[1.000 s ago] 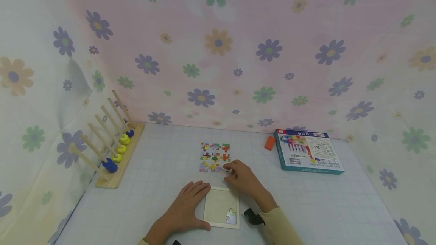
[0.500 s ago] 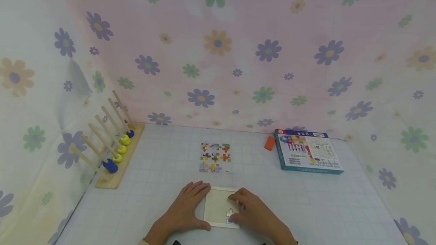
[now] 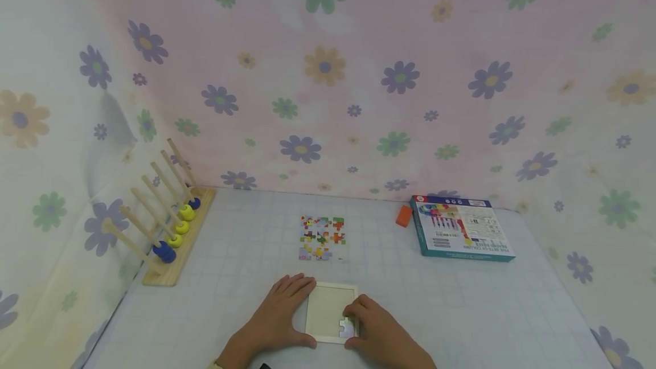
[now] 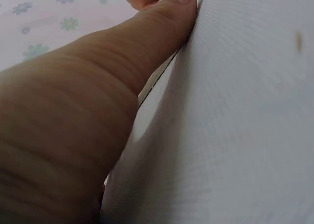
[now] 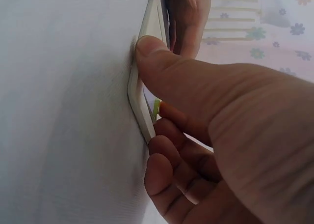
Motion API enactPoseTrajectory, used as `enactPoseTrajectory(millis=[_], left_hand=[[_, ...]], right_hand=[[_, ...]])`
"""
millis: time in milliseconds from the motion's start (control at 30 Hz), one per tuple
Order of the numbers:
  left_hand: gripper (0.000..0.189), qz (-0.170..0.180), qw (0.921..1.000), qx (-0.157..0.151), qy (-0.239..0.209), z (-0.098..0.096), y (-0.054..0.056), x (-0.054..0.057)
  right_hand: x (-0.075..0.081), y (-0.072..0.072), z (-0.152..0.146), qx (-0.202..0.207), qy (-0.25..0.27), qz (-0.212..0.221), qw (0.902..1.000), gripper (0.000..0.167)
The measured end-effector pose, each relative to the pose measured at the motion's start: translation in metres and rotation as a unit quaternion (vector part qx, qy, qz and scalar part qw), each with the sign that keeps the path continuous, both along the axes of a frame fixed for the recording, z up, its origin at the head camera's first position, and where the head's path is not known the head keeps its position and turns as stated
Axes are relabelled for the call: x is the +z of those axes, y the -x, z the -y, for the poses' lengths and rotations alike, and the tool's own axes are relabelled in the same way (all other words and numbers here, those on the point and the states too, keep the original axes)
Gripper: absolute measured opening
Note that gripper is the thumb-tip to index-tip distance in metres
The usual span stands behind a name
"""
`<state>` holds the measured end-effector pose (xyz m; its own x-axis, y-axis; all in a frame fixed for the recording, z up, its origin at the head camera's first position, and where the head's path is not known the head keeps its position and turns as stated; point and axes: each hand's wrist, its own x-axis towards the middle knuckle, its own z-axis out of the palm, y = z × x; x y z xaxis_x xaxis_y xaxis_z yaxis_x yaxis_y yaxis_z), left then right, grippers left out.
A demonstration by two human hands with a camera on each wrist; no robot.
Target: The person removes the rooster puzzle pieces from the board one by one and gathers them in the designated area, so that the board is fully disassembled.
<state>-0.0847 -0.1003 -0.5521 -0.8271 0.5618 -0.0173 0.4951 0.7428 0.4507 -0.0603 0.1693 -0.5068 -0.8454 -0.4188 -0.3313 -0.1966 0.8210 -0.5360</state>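
Note:
A square wooden puzzle tray lies on the table. My left hand rests along its left side, fingers by the upper left corner and thumb at the lower left corner. A pale purple puzzle piece sits in the tray's lower right corner. My right hand bends over the right edge, thumb at the bottom rim, index fingertip on a puzzle piece with a green edge, which it mostly hides. In the left wrist view, the left thumb touches the tray's rim.
Behind the tray lie several loose puzzle pieces in rows. A wooden peg rack with blue and yellow beads stands at left. At right are an orange block and a teal-edged box. Flowered cloth rises behind.
My right hand has come from the loose pieces down to the tray's right side, bringing a puzzle piece. Its fingers then shifted slightly lower there. The left hand has stayed in place.

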Motion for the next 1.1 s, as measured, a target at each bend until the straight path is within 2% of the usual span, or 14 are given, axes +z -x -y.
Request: enactPoseTrajectory(millis=[133, 300, 567, 800, 1100], left_hand=[[0.121, 0.006, 1.0, 0.0, 0.003, 0.0, 0.0, 0.002], [0.12, -0.003, 1.0, -0.002, -0.006, 0.0, -0.001, 0.004], [0.12, -0.017, 0.9998, -0.002, -0.011, 0.001, -0.002, 0.001], [0.12, -0.003, 1.0, -0.001, -0.002, 0.0, -0.001, 0.002], [0.12, -0.001, 1.0, -0.001, 0.001, 0.0, -0.001, 0.004]], right_hand=[[0.0, 0.0, 0.002, -0.026, 0.024, 0.02, 0.9992, 0.047], [-0.005, -0.001, -0.001, -0.047, 0.064, 0.035, 0.9962, 0.045], [-0.009, 0.0, -0.007, -0.029, 0.101, 0.029, 0.994, 0.044], [-0.008, 0.0, -0.008, -0.022, 0.105, 0.03, 0.9938, 0.043], [-0.003, 0.002, -0.007, -0.022, 0.097, 0.036, 0.9944, 0.043]])
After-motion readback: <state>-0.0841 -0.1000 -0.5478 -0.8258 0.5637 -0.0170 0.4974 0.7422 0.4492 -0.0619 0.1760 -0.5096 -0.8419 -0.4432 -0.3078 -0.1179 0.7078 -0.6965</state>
